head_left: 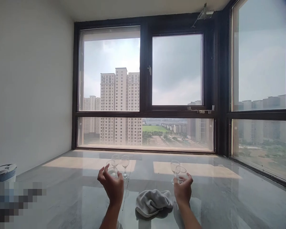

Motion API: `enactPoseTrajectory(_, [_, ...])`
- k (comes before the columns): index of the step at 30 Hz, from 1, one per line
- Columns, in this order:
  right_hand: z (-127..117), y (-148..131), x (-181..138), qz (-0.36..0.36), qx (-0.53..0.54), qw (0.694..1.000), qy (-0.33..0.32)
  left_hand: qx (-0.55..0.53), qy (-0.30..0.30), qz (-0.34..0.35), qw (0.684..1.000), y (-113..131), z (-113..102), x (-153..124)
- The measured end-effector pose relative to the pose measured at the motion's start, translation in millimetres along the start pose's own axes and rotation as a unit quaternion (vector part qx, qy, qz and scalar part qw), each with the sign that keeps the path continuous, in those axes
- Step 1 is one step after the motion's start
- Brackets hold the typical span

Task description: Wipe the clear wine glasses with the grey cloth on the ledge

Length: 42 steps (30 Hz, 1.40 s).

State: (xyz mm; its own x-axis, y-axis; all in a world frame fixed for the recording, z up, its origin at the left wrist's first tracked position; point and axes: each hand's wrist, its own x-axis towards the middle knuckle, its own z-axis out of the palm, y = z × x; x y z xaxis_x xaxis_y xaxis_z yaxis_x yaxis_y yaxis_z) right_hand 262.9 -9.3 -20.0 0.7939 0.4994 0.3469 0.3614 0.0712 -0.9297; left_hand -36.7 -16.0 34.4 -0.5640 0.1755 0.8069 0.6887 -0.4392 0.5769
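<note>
Wine glass (112,171) in each hand (112,187)

Both forearms bare, entering from bottom edge, angled upward and slightly apart. Left hand (112,187): raised, back of hand toward camera, thumb out to the left, fingers curled forward in a closed grasp. Right hand (183,190): raised to about the same height, back toward camera, fingers likewise curled closed. Hands well apart, not touching.

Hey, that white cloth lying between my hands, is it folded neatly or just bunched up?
Bunched up. The white cloth lies in a rumpled heap with uneven folds and rounded edges on the glossy surface, no flat squared layers.
</note>
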Motion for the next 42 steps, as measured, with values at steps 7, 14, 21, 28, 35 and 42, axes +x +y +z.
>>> enactPoseTrajectory(7, [6, 3, 4, 0.035, 0.002, 0.999, -0.012, -0.085, -0.091, 0.003, 0.992, 10, 4, -15])
enactPoseTrajectory(14, [7, 7, 8, 0.062, 0.001, 0.998, -0.029, -0.095, -0.13, 0.005, 0.987, 11, 7, -24])
enactPoseTrajectory(21, [13, 11, 13, 0.061, 0.01, 0.997, -0.053, -0.105, -0.147, 0.01, 0.983, 14, 10, -33])
enactPoseTrajectory(28, [10, 6, 7, 0.006, 0.014, 1.0, -0.019, -0.116, -0.17, 0.005, 0.979, 10, 15, -41])
enactPoseTrajectory(35, [-7, -14, -10, -0.147, 0.023, 0.986, 0.08, -0.127, -0.253, -0.066, 0.957, 7, 18, -51])
enactPoseTrajectory(42, [-6, -28, -39, -0.274, 0.0, 0.95, -0.148, -0.103, -0.368, -0.144, 0.913, -4, 25, -65])
